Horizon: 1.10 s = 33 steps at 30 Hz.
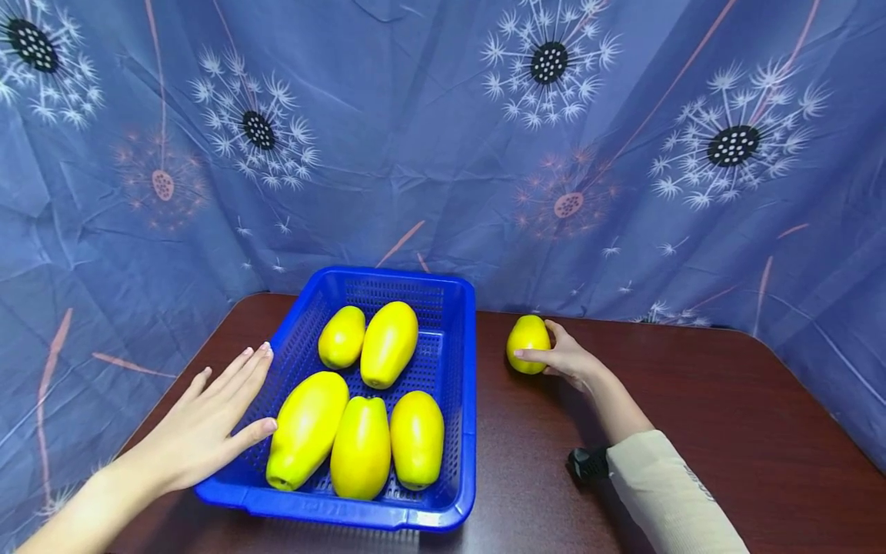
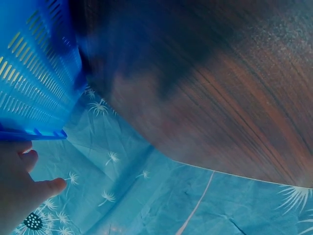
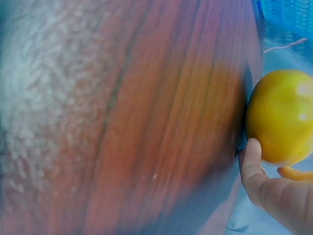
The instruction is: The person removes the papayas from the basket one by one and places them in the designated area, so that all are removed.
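Observation:
Toward the back of the table, right of the basket, my right hand (image 1: 569, 362) holds a yellow papaya (image 1: 527, 340) between thumb and fingers. The right wrist view shows that papaya (image 3: 283, 115) close to the tabletop, with fingers (image 3: 252, 156) against its side; whether it touches the table cannot be told. My left hand (image 1: 208, 431) lies at the left rim of a blue plastic basket (image 1: 467, 431), fingers extended and thumb apart. Inside the basket lie several papayas (image 1: 389, 342), two at the back and the others along the front.
The basket stands on a dark reddish-brown table (image 1: 727, 408). A blue curtain (image 1: 429, 154) with dandelion prints hangs close behind the table and at its sides. Below the right forearm a small black device (image 1: 587, 464) shows by the sleeve cuff.

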{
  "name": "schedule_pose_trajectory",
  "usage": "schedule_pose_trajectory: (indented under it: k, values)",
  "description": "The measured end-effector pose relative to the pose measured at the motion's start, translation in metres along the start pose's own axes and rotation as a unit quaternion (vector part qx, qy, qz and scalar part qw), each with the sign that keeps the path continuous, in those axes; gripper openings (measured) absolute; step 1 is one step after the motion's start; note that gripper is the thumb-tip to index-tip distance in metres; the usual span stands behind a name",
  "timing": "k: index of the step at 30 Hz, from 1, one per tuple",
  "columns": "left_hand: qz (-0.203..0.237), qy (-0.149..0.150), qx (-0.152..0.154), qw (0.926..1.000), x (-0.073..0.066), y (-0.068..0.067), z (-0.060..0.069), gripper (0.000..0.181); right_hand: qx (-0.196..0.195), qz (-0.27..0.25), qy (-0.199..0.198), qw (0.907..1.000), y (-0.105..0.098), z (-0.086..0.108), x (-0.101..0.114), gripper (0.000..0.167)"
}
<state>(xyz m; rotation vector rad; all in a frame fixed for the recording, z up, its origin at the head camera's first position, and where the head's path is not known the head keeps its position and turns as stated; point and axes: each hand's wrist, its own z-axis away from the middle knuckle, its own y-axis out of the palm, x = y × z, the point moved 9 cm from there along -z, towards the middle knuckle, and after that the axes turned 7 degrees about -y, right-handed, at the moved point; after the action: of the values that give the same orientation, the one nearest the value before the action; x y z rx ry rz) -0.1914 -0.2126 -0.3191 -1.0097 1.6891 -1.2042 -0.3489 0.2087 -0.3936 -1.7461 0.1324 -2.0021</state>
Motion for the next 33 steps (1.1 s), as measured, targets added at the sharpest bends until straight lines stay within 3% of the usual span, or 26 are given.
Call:
schedule_pose_trajectory:
  k: [9,24,33]
  values:
    - [-0.022,0.005,-0.009,0.9997,0.0014,-0.0016,-0.0003,0.074,0.008,-0.012,0.005,0.9999,-0.0008,0.0013,0.0020,0.102]
    - [-0.014,-0.003,-0.002,0.9999,0.0033,-0.0003,0.0009,0.074,0.005,-0.010,-0.004,0.9999,-0.0011,0.0026,0.0013,0.095]
    - [-0.020,0.005,-0.014,0.9997,0.0011,-0.0010,0.0011,0.073,0.010,-0.016,-0.012,0.9998,-0.0007,0.0033,0.0016,0.092]
